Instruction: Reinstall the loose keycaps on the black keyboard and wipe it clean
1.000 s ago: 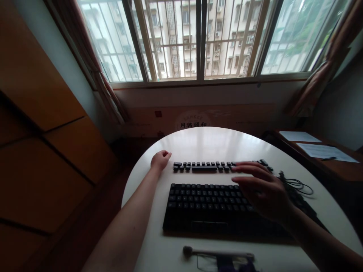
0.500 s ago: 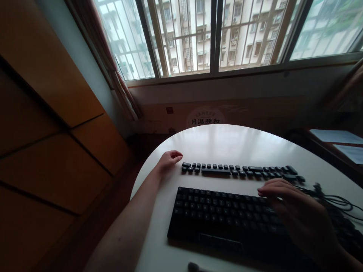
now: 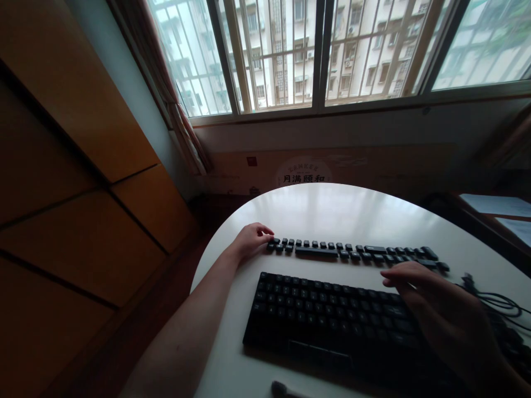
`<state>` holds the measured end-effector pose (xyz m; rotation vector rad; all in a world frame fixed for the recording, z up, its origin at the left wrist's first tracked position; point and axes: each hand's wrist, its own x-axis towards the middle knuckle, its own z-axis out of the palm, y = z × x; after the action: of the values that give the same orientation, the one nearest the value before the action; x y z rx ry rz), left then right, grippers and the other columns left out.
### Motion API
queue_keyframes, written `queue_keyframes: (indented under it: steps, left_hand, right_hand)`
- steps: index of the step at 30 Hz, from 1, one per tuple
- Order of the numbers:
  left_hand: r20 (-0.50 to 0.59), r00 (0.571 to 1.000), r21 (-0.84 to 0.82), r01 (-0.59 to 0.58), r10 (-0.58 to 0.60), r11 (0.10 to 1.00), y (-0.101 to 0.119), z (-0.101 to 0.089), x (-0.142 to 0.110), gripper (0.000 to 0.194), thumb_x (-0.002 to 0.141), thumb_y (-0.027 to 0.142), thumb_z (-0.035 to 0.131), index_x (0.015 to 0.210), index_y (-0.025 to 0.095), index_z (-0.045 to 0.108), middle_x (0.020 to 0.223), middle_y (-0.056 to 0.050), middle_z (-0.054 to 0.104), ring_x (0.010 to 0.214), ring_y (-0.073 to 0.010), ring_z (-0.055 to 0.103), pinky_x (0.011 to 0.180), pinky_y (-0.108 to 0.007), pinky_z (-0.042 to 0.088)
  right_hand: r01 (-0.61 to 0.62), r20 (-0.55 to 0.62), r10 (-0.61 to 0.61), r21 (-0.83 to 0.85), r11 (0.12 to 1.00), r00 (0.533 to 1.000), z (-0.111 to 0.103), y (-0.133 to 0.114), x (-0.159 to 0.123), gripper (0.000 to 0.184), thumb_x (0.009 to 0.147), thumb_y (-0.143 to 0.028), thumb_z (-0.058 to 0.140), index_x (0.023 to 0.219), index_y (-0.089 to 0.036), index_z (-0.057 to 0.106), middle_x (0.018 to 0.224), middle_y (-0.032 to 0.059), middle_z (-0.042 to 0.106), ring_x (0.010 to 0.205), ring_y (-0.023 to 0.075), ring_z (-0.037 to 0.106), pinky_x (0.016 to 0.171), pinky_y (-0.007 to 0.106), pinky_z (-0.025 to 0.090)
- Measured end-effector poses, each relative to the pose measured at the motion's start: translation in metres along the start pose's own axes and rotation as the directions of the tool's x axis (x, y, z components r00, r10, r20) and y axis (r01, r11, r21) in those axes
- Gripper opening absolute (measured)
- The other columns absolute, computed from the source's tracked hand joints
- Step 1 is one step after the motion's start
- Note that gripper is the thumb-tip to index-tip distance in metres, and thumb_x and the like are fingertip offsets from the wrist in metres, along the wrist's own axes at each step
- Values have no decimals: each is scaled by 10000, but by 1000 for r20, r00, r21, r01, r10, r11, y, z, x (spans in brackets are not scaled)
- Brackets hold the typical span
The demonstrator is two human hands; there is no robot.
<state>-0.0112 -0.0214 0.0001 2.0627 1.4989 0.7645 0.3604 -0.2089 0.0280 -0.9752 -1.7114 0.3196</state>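
My left hand [image 3: 253, 240] rests at the left end of two rows of loose black keycaps [image 3: 340, 247], its thumb and fingertips at the end keycap [image 3: 274, 240]. These fingers are pinched close at that keycap. My right hand [image 3: 435, 304] hovers over the right side of a black keyboard [image 3: 319, 307], pointing left. Its fingers lie together with the thumb slightly apart, and nothing shows between them. The hand and forearm hide the keyboard's right end. Keys fill the visible upper part of the keyboard; its lower front is dark.
The white round table [image 3: 332, 210] carries everything. A coiled black cable [image 3: 493, 301] lies at right beside more dark keys in shadow. A brush-like tool [image 3: 280, 388] pokes in at the bottom edge. Papers [image 3: 495, 204] rest on furniture at right.
My left hand has moved slightly right, its fingertips coming to the end keycap. The right hand has shifted a little right over the keyboard. The view has tilted slightly.
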Motion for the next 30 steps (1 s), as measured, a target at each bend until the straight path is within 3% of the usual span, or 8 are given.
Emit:
queue_keyframes:
  steps: [6, 11, 20, 30]
  left_hand:
    - [-51, 998, 3, 28, -27, 1000, -1, 5, 3, 231, 752, 341, 689, 918, 219, 792, 843, -37, 741, 751, -204, 640, 717, -323, 503]
    - [-90, 996, -53, -12, 7, 999, 4, 4, 0, 263, 789, 343, 673, 983, 198, 776, 911, -51, 742, 831, -200, 645, 781, -317, 514]
    - [-48, 999, -93, 2, -6, 996, 9, 11, -2, 179, 734, 295, 729, 869, 195, 789, 832, -36, 733, 708, -173, 633, 696, -304, 520]
    - [-62, 998, -103, 2, -8, 995, 7, 10, -1, 244, 715, 157, 592, 842, 198, 797, 831, -34, 768, 759, -187, 658, 772, -321, 536]
  right_hand:
    - [6, 6, -6, -23, 1000, 1000, -4, 1, 1, 170, 938, -253, 598, 1034, -296, 732, 899, 11, 743, 784, 191, 714, 664, 253, 604]
    - [27, 19, -27, -45, 999, 999, -5, 4, -1, 186, 937, -250, 600, 1068, -305, 720, 903, -1, 745, 802, 184, 720, 675, 234, 607]
    - [41, 27, -39, -55, 998, 999, -6, 5, -1, 192, 935, -257, 602, 1081, -301, 718, 897, 0, 750, 785, 182, 730, 663, 231, 617]
    - [51, 38, -49, -65, 997, 998, -5, 5, 1, 200, 930, -274, 604, 1087, -310, 724, 874, 1, 759, 765, 196, 742, 642, 247, 624]
